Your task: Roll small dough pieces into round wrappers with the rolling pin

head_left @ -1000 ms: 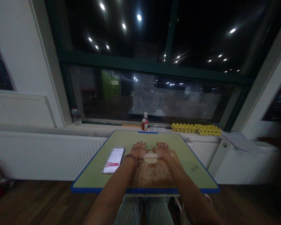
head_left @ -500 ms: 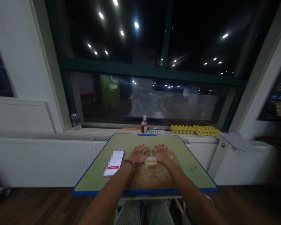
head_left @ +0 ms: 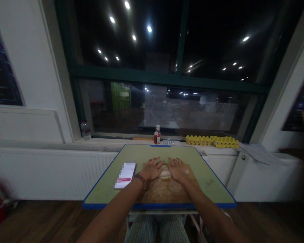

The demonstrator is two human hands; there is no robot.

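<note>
On a floured wooden board, a pale rolling pin lies crosswise under both palms. Beneath its middle shows the edge of a flat piece of dough; the rest is covered. My left hand, with a beaded bracelet at the wrist, presses flat on the left part of the pin, fingers stretched forward. On the right part lies my right hand, its fingers likewise spread and not wrapped round the pin. The pin's right end sticks out past that hand.
The green table has a blue rim. A phone lies left of the board. Along the sill stand a red-labelled bottle, a clear bottle, yellow egg trays and a grey cloth.
Both hands stay flat on the rolling pin, and it still lies over the dough. The whole view has shifted slightly.
</note>
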